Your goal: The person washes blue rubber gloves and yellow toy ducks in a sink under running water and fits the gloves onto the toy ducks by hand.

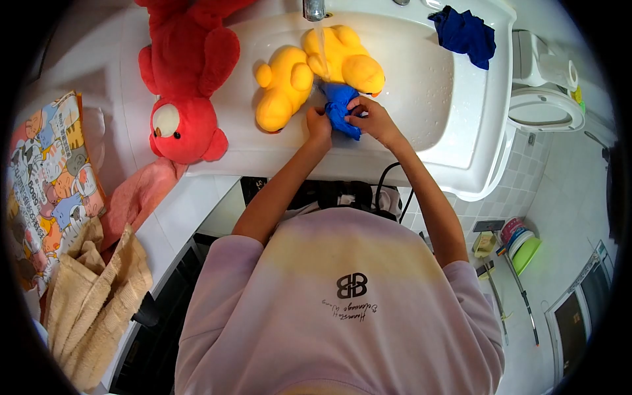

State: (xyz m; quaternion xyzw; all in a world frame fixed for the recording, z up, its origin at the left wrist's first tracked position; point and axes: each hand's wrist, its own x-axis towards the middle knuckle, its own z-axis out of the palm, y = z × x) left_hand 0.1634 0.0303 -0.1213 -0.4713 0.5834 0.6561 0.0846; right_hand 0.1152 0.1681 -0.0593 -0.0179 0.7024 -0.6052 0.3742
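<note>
We identify the working area as the white, glossy basin (428, 99). Its near edge passes beneath both forearms. The largest open room lies to the right of the hands, where the bare basin floor carries water droplets. On the far side, two yellow plush toys (286, 87) (345, 56) lie close together, and a thin stream from the metal tap (314, 9) falls near where they meet. On the left, a red plush bear (184, 99) lies along the basin's edge by the white worktop (191, 201), limiting room there. A crumpled dark blue cloth (464, 36) hangs over the far right rim.

We locate the bunched bright blue cloth (341, 113) near the basin's front, just on the near side of the toys. The right grip (370, 120) is narrow, thumb and fingers pinching the cloth's right side. The left grip (320, 127) is closed at its left edge, fingers partly hidden.
</note>
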